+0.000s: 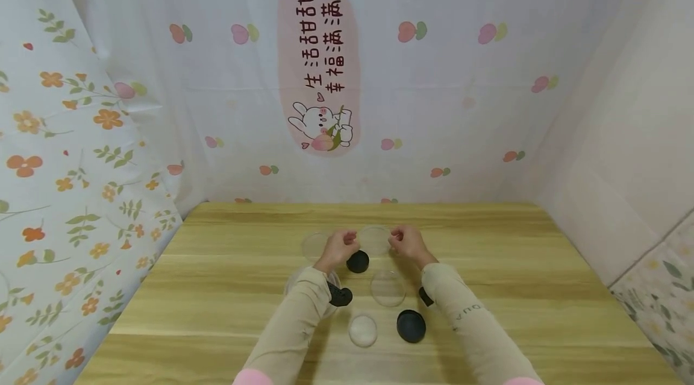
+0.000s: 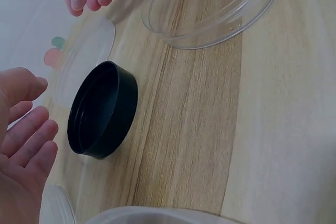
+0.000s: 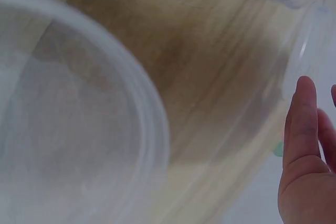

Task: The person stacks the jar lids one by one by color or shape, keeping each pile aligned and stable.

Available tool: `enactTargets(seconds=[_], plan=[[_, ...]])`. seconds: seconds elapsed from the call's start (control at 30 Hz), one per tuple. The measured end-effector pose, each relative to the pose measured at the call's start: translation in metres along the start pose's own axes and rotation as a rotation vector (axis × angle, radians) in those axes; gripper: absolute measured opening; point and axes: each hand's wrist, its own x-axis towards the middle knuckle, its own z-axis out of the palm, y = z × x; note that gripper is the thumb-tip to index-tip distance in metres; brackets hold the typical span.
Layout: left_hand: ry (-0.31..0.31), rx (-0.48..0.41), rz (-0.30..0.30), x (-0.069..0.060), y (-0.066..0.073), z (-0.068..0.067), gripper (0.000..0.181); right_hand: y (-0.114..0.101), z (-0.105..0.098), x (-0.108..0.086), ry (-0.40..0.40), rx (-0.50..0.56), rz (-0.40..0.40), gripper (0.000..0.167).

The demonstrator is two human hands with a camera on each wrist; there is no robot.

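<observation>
Near the back of the table a clear round lid [image 1: 375,240] lies between my two hands. My left hand [image 1: 340,247] is at its left side, with thumb and fingers apart and nothing between them in the left wrist view. Just below that hand sits a black round lid [image 2: 105,111], its rim turned up. My right hand [image 1: 409,244] is at the clear lid's right edge, its fingers [image 3: 304,124] fairly straight in the right wrist view. Whether either hand touches the clear lid cannot be told.
Another clear disc [image 1: 314,246] lies farther left, and a clear round piece [image 1: 293,279] is partly under my left forearm. Closer in are a clear dish [image 1: 387,288], a smaller clear disc [image 1: 362,331] and a second black lid [image 1: 411,326]. A patterned curtain [image 1: 455,102] hangs behind the table.
</observation>
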Motion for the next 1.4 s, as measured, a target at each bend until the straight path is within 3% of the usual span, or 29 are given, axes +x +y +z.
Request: enactTargets(seconds=[0.1, 0.13, 0.17, 0.2, 0.27, 0.3, 0.4, 0.5, 0.57, 0.63, 0.73, 0.8, 0.9, 1.03, 1.13, 1.23, 1.27, 1.33, 1.4], plan=[[0.004, 0.037, -0.021, 0.006, -0.018, 0.012, 0.040, 0.008, 0.004, 0.001, -0.007, -0.006, 0.024, 0.030], [0.002, 0.036, -0.015, 0.014, -0.035, 0.020, 0.041, 0.012, 0.005, 0.002, -0.016, 0.008, 0.014, 0.032], [-0.003, 0.045, -0.018, 0.016, -0.036, 0.021, 0.042, 0.017, 0.007, 0.005, -0.022, 0.017, 0.002, 0.034], [-0.012, 0.045, -0.023, 0.015, -0.033, 0.021, 0.043, 0.037, 0.015, 0.015, -0.018, 0.029, -0.023, 0.035], [-0.047, 0.032, -0.062, 0.010, -0.013, 0.015, 0.046, 0.084, 0.033, 0.040, -0.008, 0.033, -0.067, 0.039], [-0.053, 0.024, -0.068, 0.005, 0.001, 0.010, 0.047, 0.114, 0.044, 0.054, 0.001, 0.047, -0.130, 0.042], [-0.106, 0.004, -0.169, -0.012, 0.051, -0.006, 0.048, 0.175, 0.070, 0.090, 0.026, 0.016, -0.141, 0.043], [-0.131, 0.005, -0.213, -0.025, 0.083, -0.015, 0.045, 0.129, 0.054, 0.064, 0.009, 0.016, -0.124, 0.021], [-0.141, 0.007, -0.223, -0.027, 0.091, -0.018, 0.045, 0.072, 0.034, 0.034, 0.011, 0.001, -0.083, 0.012], [-0.150, 0.002, -0.230, -0.028, 0.094, -0.020, 0.045, 0.010, 0.011, 0.002, 0.007, -0.001, -0.013, 0.019], [-0.161, -0.018, -0.255, -0.028, 0.094, -0.020, 0.046, -0.010, 0.002, -0.011, -0.001, -0.004, -0.018, 0.023], [-0.166, -0.018, -0.261, -0.028, 0.095, -0.020, 0.046, -0.006, 0.003, -0.008, -0.010, -0.014, -0.025, 0.020], [-0.174, -0.017, -0.262, -0.029, 0.096, -0.019, 0.046, 0.056, 0.023, 0.023, 0.005, -0.006, -0.130, 0.013], [-0.189, -0.009, -0.243, -0.028, 0.097, -0.018, 0.045, 0.136, 0.050, 0.063, 0.007, -0.042, -0.147, 0.017], [-0.202, -0.017, -0.229, -0.028, 0.097, -0.017, 0.044, 0.166, 0.060, 0.080, 0.021, -0.076, -0.095, 0.029], [-0.211, -0.022, -0.211, -0.029, 0.097, -0.017, 0.044, 0.194, 0.066, 0.092, 0.048, -0.076, -0.118, 0.040], [-0.214, -0.021, -0.204, -0.029, 0.097, -0.017, 0.043, 0.196, 0.065, 0.094, 0.028, -0.079, -0.088, 0.042], [-0.219, -0.019, -0.193, -0.029, 0.096, -0.017, 0.043, 0.205, 0.065, 0.096, 0.019, -0.070, -0.113, 0.041], [-0.220, -0.013, -0.186, -0.029, 0.096, -0.017, 0.042, 0.201, 0.062, 0.093, -0.003, -0.072, -0.082, 0.036]])
